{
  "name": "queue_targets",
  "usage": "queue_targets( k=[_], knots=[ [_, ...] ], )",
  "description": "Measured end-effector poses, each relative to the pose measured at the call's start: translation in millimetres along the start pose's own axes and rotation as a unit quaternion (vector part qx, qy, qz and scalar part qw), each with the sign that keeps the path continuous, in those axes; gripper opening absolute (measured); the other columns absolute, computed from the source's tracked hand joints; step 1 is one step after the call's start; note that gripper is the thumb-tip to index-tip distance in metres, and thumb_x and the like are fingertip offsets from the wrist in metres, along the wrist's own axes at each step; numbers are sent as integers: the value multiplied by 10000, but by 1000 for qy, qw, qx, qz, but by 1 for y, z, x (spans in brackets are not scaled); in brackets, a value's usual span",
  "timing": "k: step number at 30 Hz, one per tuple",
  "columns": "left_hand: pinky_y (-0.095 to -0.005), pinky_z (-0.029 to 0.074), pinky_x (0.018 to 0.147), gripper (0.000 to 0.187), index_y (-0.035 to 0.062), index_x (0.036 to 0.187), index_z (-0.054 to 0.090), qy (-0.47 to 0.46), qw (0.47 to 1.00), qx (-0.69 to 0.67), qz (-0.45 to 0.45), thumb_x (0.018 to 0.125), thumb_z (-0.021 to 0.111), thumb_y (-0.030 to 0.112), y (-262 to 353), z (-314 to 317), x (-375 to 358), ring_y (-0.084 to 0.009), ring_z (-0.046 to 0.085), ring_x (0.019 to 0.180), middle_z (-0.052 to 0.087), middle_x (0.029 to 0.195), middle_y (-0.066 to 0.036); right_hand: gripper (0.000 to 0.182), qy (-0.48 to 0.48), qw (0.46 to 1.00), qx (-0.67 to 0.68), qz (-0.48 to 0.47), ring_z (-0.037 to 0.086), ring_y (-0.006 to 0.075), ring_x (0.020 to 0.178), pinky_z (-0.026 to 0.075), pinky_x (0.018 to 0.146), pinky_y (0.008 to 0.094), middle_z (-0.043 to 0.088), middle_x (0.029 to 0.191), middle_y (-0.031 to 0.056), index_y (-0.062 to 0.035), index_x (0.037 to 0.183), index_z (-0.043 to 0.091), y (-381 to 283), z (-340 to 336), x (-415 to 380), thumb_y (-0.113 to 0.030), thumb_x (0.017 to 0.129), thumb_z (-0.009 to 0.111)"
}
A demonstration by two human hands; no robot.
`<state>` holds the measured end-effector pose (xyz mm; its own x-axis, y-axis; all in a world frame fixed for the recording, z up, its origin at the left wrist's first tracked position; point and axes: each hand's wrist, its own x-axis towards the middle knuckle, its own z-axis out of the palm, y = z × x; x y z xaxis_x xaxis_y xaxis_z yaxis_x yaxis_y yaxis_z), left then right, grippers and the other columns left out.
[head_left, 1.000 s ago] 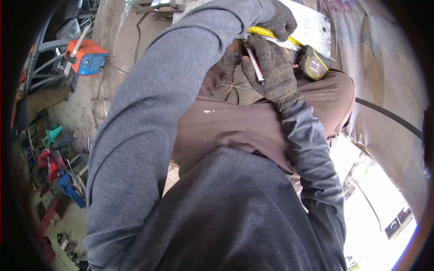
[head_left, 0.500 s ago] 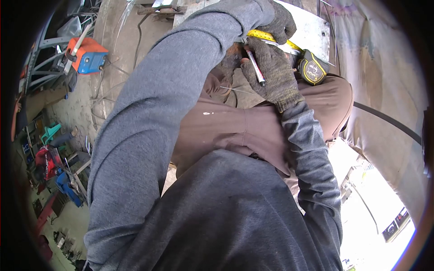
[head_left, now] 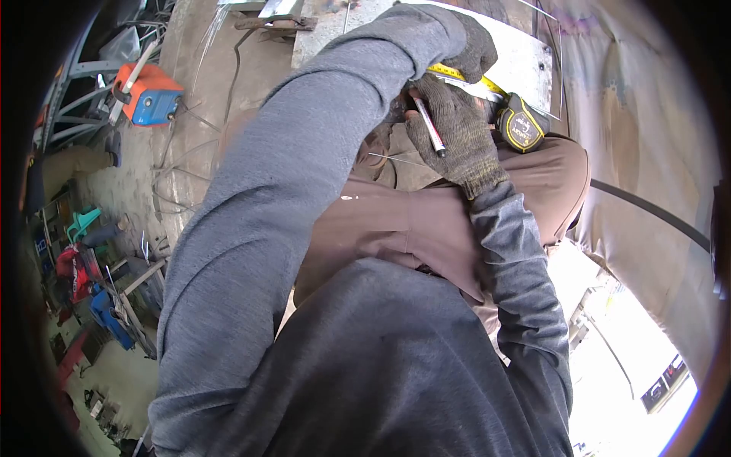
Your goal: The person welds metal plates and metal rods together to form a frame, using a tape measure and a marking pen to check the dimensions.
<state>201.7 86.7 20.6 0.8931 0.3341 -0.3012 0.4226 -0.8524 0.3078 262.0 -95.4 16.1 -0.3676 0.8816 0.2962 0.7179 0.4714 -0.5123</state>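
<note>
Right hand (head_left: 457, 133), gloved: fingers clamped on pen (head_left: 429, 126). Left hand (head_left: 474, 49) presses tape measure (head_left: 519, 126) blade onto metal sheet (head_left: 525, 57); fingers' closure hidden, cannot tell.

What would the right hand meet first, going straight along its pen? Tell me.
Probably the tape blade on the metal sheet, just beside the left hand; the pen in the right hand nearly touches it, depth unclear.

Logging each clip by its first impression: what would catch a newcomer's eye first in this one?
At top centre, two gloved hands meet over a metal sheet: the right hand grips a pen, the left hand presses a yellow tape measure against the sheet. Grey sleeves fill the middle, and an orange-and-blue machine sits at upper left.
</note>
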Motion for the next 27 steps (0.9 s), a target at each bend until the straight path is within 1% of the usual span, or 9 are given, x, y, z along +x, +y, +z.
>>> queue_targets(
  k=[3, 4, 7, 9, 13, 14, 18, 25, 27],
  knots=[
    [-473, 502, 857, 336, 184, 1057, 744, -7, 999, -31, -1, 756, 764, 333, -11, 9, 10, -291, 670, 1021, 723, 1075, -74, 368, 11, 998, -11, -58, 609, 352, 1124, 415, 1005, 479, 648, 1186, 148, -62, 1254, 594, -4, -5, -1, -197, 915, 651],
    [-475, 502, 856, 332, 189, 1056, 745, -7, 999, -43, 1, 758, 761, 335, -14, 11, 9, -288, 671, 1015, 726, 1059, -69, 308, 15, 997, -9, -69, 628, 347, 1090, 429, 1007, 484, 675, 1120, 132, -77, 1213, 631, -6, -11, -5, -160, 917, 638],
    [-477, 502, 852, 326, 191, 1052, 745, 12, 996, -79, -39, 759, 757, 334, -7, 8, -9, -284, 673, 1004, 728, 1044, -69, 343, -29, 997, -30, -64, 648, 346, 1058, 439, 1026, 468, 685, 1099, 152, -100, 1227, 633, -7, -39, -20, -245, 916, 644],
    [-476, 505, 847, 309, 195, 1043, 745, 28, 995, -80, -47, 763, 748, 325, -3, 10, -13, -282, 674, 995, 727, 1040, -71, 304, 52, 993, -96, -49, 672, 296, 979, 478, 975, 463, 702, 1023, 100, -75, 1168, 635, -11, -67, -20, -179, 885, 681],
    [-479, 511, 848, 273, 209, 1032, 742, 59, 994, -75, -61, 780, 714, 311, 4, 13, -30, -293, 675, 995, 724, 1049, -75, 412, 104, 972, -100, 188, 657, 330, 1006, 485, 953, 471, 689, 1040, 137, -26, 1205, 590, 25, -84, -17, -251, 885, 718],
    [-480, 512, 855, 271, 216, 1036, 740, 79, 989, -87, -86, 789, 701, 319, 11, 11, -39, -296, 675, 996, 724, 1055, -69, 571, 81, 967, -82, 229, 636, 344, 1047, 483, 965, 466, 669, 1079, 162, -12, 1259, 551, 40, -76, -21, -330, 840, 774],
    [-450, 522, 881, 272, 239, 1075, 724, 98, 985, -70, -124, 844, 645, 361, 19, 11, -48, -292, 676, 995, 719, 1078, -54, 726, -6, 951, -183, 250, 611, 344, 1107, 481, 976, 458, 642, 1156, 165, -2, 1300, 509, 41, -68, -14, -357, 756, 833],
    [-424, 514, 918, 290, 223, 1109, 707, 88, 983, -87, -135, 872, 636, 373, 16, 9, -49, -281, 660, 1044, 703, 1137, -66, 633, 71, 971, -97, 205, 608, 360, 1087, 489, 967, 460, 645, 1126, 161, -19, 1272, 522, 68, -78, -3, -237, 752, 812],
    [-424, 510, 931, 291, 219, 1115, 707, 89, 984, -90, -127, 875, 635, 365, 18, 6, -50, -280, 652, 1073, 697, 1165, -67, 599, 64, 972, -125, 190, 607, 356, 1092, 491, 964, 459, 651, 1127, 160, -34, 1270, 533, 69, -81, 0, -227, 769, 799]
  ],
)
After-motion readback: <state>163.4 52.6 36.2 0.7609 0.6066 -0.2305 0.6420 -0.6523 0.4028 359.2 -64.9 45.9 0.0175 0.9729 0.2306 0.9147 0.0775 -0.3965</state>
